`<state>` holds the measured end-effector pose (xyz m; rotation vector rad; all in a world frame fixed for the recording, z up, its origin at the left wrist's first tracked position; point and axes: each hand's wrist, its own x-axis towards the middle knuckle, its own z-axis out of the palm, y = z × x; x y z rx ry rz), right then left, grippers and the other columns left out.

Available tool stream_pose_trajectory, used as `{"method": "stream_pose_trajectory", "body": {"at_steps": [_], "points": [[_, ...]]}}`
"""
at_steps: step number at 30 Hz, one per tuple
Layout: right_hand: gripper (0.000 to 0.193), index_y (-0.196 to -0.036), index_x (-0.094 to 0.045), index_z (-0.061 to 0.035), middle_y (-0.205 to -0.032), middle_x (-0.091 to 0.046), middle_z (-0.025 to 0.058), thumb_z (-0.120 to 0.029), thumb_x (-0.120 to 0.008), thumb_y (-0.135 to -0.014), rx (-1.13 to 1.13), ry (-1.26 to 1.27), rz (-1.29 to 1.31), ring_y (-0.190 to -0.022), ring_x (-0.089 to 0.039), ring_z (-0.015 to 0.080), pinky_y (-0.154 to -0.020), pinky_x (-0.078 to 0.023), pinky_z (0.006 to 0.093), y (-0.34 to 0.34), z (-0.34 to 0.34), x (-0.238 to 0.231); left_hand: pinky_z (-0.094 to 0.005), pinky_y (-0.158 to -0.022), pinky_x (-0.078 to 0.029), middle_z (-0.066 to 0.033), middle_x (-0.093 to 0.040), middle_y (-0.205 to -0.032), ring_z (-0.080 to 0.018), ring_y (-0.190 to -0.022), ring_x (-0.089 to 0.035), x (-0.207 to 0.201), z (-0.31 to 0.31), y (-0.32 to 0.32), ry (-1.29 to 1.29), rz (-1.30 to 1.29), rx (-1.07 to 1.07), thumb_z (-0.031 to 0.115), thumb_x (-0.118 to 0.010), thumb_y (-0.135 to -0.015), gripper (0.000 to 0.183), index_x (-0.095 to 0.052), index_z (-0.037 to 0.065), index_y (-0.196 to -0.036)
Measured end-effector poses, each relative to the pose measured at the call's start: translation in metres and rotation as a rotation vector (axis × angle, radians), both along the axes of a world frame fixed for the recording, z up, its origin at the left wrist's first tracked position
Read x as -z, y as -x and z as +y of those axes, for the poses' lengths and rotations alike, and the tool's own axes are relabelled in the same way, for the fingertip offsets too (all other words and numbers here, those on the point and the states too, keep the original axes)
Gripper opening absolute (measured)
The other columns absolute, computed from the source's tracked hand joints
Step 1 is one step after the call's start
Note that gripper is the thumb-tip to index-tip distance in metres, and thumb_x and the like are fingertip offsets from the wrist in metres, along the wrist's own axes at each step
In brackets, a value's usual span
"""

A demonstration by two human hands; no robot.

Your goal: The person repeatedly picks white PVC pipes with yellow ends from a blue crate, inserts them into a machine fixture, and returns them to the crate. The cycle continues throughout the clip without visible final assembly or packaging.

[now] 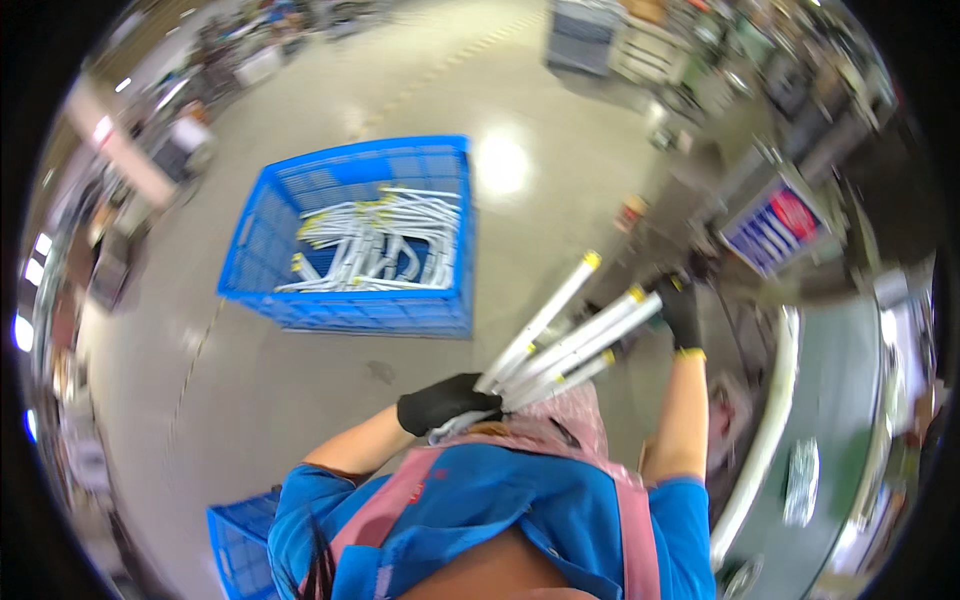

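My left hand (pixel 447 404), in a black glove, is closed round the near ends of several white tubes (pixel 560 345) with yellow tips. The bundle fans out in front of my apron, slanting up to the right. My right hand (pixel 682 318), also black-gloved with a yellow cuff, is reached forward beside a machine at the right. It is close to the far end of one tube, but blur and the dark machine hide its fingers, so whether it grips anything is unclear.
A large blue plastic crate (pixel 350 312) on the floor ahead holds many white, yellow-tipped bent tubes (pixel 385 235). Another blue crate (pixel 235 545) stands at lower left. A machine with a blue-and-red panel (pixel 775 228) is at right, near a green surface (pixel 840 400).
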<state>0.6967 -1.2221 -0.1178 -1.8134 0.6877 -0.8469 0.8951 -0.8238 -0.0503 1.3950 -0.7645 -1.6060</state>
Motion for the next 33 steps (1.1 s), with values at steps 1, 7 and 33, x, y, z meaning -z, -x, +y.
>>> {"method": "stream_pose_trajectory", "body": {"at_steps": [1,7,33], "points": [[0.010,-0.085,-0.061,-0.0032,-0.076,-0.064,0.0068,0.002,-0.058,-0.078,0.048,-0.178,0.022,-0.073,-0.060,0.0159,-0.071,-0.049,0.0313,0.000,-0.004,0.003,-0.0297,-0.077,-0.047,-0.0121,-0.066,-0.096,-0.0163,-0.085,-0.061,-0.003,0.006,0.000,0.058,-0.087,-0.010,0.027,-0.061,-0.089,0.039,-0.059,-0.004,-0.111],[0.003,-0.080,-0.058,-0.0015,-0.073,-0.063,0.0082,-0.003,-0.057,-0.082,0.079,-0.296,-0.135,-0.066,-0.058,0.0170,-0.063,-0.047,0.0304,0.001,-0.006,0.014,-0.0292,-0.076,-0.045,-0.0086,-0.064,-0.093,-0.0140,-0.084,-0.056,-0.002,0.010,0.011,-0.019,-0.112,0.075,0.035,-0.058,-0.091,0.042,-0.055,0.001,-0.117],[0.049,-0.105,-0.058,-0.0014,-0.092,-0.064,0.0113,-0.047,-0.047,-0.094,0.292,-0.707,0.090,-0.073,-0.063,0.0217,-0.061,-0.049,0.0307,0.120,0.128,0.079,-0.0253,-0.063,-0.045,-0.0049,-0.060,-0.080,-0.0103,-0.071,-0.055,0.037,0.005,0.017,0.227,0.000,-0.073,0.022,-0.069,-0.082,0.034,-0.059,0.001,-0.106]]}}
